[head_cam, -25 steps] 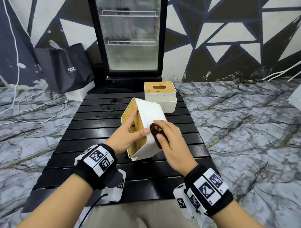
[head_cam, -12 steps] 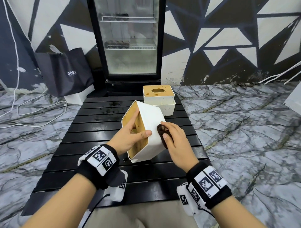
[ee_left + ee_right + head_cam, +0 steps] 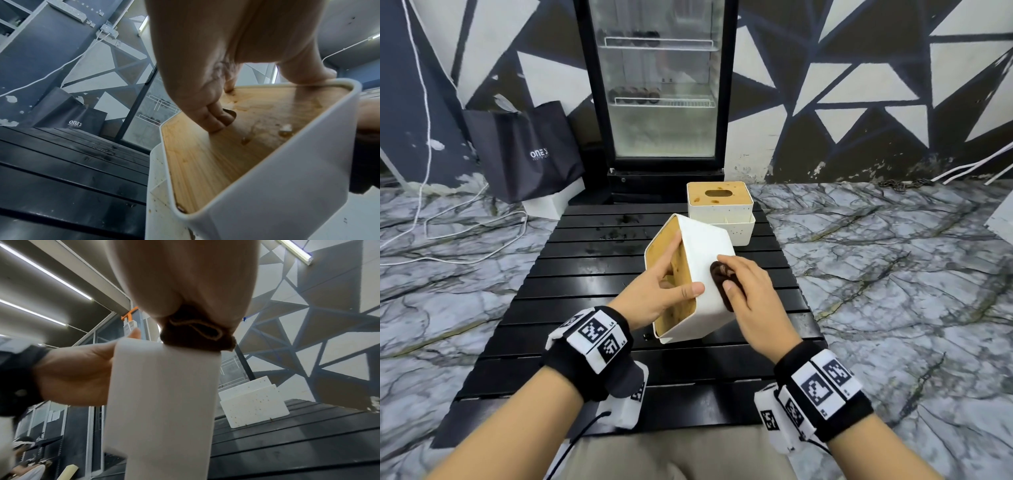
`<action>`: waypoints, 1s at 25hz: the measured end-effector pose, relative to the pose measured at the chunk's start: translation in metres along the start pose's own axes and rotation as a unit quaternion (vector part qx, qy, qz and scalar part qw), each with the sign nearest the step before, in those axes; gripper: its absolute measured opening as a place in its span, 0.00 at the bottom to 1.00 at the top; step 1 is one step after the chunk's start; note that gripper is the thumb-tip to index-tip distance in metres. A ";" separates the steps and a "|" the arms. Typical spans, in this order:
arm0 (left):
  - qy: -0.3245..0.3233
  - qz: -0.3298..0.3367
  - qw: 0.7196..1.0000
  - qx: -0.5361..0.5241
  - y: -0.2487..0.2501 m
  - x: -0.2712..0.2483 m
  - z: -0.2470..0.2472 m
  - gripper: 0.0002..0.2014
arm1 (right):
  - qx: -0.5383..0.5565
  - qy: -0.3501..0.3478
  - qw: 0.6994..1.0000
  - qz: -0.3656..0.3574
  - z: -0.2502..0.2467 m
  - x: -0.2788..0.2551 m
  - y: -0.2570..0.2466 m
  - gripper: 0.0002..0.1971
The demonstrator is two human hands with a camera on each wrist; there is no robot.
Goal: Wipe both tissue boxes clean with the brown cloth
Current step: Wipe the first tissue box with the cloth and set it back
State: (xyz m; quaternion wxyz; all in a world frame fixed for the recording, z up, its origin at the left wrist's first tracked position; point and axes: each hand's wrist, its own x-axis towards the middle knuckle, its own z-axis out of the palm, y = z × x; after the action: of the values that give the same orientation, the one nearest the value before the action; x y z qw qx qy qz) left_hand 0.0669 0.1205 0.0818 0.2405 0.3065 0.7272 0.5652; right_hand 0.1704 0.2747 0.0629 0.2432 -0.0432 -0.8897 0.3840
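A white tissue box point(image 3: 707, 250) with a stained wooden lid point(image 3: 216, 155) is tipped on its side over the black slatted table point(image 3: 592, 274). My left hand point(image 3: 654, 291) grips it, thumb across the white edge and fingers hooked into the lid's slot point(image 3: 218, 120). My right hand point(image 3: 750, 287) holds the bunched brown cloth point(image 3: 722, 277) against the box's white side point(image 3: 164, 394); the cloth point(image 3: 197, 335) is pinched under its fingers. The second tissue box point(image 3: 719, 202), speckled with brown spots point(image 3: 252, 404), stands upright at the table's far edge.
A glass-door fridge point(image 3: 657, 85) stands just behind the table. A black shopping bag point(image 3: 524, 150) leans on the wall at the left, with white cables point(image 3: 448, 240) on the marble floor. Dark smears point(image 3: 616, 233) mark the table's far slats.
My right hand with the cloth has slid a little along the box's white side. The left hand keeps the same grip on the tilted box.
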 end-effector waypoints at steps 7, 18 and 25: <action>-0.017 0.001 1.000 0.015 0.005 -0.003 0.001 0.41 | -0.003 0.014 1.000 -0.022 0.011 0.017 -0.018 0.20; -0.031 0.020 0.998 0.044 0.000 -0.001 0.004 0.46 | 0.010 0.018 0.999 -0.041 0.010 0.029 -0.020 0.19; -0.040 0.013 0.998 0.038 -0.002 -0.006 -0.001 0.49 | -0.003 0.014 1.000 -0.018 0.002 0.019 -0.003 0.20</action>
State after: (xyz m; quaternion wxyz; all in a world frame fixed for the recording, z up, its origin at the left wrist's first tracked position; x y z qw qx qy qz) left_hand 0.0696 0.1150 0.0801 0.2506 0.3473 0.7335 0.5277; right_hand 0.1535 0.2767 0.0713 0.2626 -0.0329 -0.8880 0.3761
